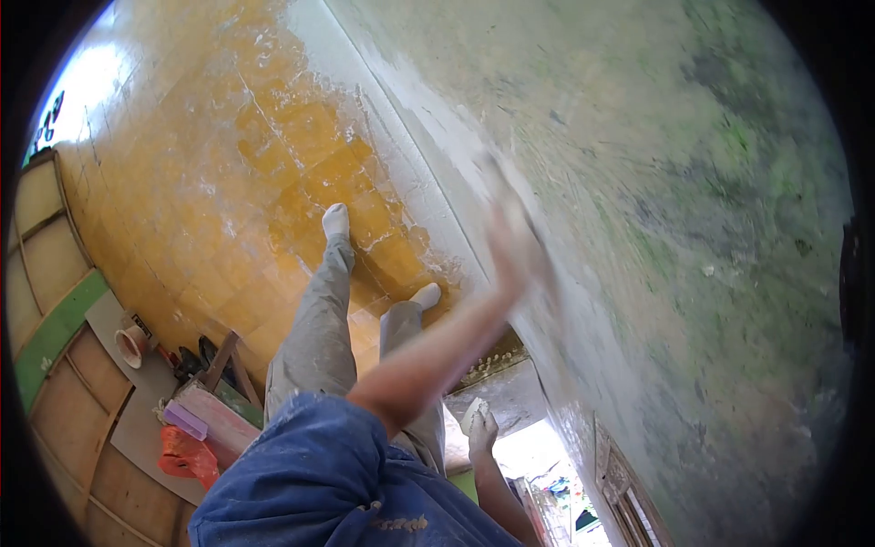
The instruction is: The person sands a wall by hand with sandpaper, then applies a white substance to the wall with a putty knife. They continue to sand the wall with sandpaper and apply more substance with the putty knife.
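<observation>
My left hand [512, 251], smeared by motion, reaches across to the wall [674, 273] with fingers wrapped round a flat trowel [545, 264]. The trowel's long dark edge lies along the pale, freshly coated strip near the wall's foot. Lower down, my right hand [483, 436] is closed on a white lump [473, 413] that looks like putty, held close beside my leg. White smears mark the fingers of that hand. Green and dark patches show through the wall's coating.
Yellow floor tiles [310, 173] carry white splashes, and my feet stand on them near the wall. On the left are wooden panels [100, 374], a pinkish cup-like container [131, 345], an orange plastic bag [187, 454] and a purple block [186, 420]. A bright opening [556, 483] lies at lower right.
</observation>
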`<move>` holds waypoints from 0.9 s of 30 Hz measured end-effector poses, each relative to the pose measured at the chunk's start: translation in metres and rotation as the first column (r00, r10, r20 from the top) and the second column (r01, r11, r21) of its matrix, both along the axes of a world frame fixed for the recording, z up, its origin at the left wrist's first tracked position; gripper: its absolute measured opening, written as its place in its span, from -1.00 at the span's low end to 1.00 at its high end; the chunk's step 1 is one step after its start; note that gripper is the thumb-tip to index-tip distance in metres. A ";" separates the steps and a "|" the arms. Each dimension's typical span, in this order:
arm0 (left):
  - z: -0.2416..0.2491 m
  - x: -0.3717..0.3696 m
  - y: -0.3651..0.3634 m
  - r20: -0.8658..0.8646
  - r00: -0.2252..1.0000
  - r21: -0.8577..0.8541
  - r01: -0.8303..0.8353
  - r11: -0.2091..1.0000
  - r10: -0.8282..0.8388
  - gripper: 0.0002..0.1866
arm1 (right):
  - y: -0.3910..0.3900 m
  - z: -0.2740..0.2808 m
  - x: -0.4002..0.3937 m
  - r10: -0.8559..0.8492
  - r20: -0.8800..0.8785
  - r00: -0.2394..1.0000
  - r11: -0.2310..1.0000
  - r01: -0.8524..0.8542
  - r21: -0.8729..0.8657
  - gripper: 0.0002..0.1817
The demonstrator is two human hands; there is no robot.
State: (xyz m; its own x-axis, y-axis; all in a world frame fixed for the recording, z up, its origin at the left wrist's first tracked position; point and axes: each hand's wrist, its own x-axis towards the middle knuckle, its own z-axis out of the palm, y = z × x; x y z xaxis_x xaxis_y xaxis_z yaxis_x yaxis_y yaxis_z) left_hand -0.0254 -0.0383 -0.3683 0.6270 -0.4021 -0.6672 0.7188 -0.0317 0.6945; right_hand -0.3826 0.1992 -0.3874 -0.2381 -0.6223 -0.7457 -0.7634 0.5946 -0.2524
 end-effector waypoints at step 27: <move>0.098 -0.109 0.005 0.127 0.956 -0.320 -0.212 0.923 0.264 -0.74 | -0.057 -0.015 -0.123 0.180 0.254 0.950 0.979 -0.148 -0.138 -0.61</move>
State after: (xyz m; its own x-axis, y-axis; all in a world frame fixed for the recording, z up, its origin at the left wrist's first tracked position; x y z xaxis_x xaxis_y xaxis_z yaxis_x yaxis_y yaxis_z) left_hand -0.1342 -0.0329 -0.2704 0.8194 -0.3920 -0.4182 0.5539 0.3540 0.7535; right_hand -0.5059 0.1424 -0.4026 0.0696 -0.7220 -0.6884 -0.7449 0.4214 -0.5173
